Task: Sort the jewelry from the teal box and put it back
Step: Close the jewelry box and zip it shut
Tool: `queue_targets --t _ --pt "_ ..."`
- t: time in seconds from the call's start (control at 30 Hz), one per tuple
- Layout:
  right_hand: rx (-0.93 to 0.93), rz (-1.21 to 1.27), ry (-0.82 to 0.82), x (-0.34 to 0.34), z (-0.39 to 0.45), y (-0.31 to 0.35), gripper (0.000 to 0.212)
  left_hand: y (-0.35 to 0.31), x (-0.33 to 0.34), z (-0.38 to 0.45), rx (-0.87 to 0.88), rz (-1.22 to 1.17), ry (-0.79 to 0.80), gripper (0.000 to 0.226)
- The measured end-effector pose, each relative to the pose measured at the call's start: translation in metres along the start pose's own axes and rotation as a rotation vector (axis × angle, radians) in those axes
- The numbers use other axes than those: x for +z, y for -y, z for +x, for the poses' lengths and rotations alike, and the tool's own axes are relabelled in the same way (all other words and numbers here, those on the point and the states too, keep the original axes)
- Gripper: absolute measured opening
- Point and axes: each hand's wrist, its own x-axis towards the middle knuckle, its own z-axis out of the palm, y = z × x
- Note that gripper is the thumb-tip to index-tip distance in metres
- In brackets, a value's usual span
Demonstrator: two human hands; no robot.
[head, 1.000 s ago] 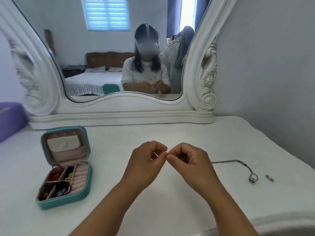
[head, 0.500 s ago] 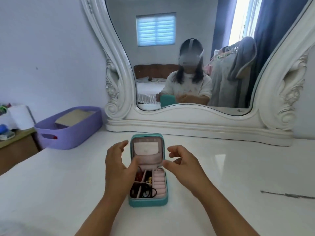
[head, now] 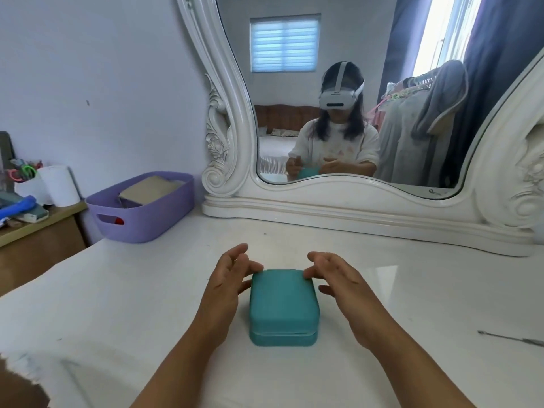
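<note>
The teal box (head: pixel 284 304) lies shut on the white dresser top (head: pixel 412 290), near the front and about centre, its long axis running near to far, with the lid seam facing the near side. The left hand (head: pixel 228 285) sits at its left side, fingers loosely spread, fingertips touching the far left corner. The right hand (head: pixel 343 282) mirrors it, fingers splayed, tips on the far right corner. A thin chain (head: pixel 512 338) lies well apart at right.
</note>
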Motion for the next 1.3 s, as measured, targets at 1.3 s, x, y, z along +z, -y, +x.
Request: queue_targets --t 1.3 --pt "0.064 0.24 0.445 -0.072 0.015 -0.028 0.023 0.009 0.008 -0.003 0.021 -0.101 0.75 0.099"
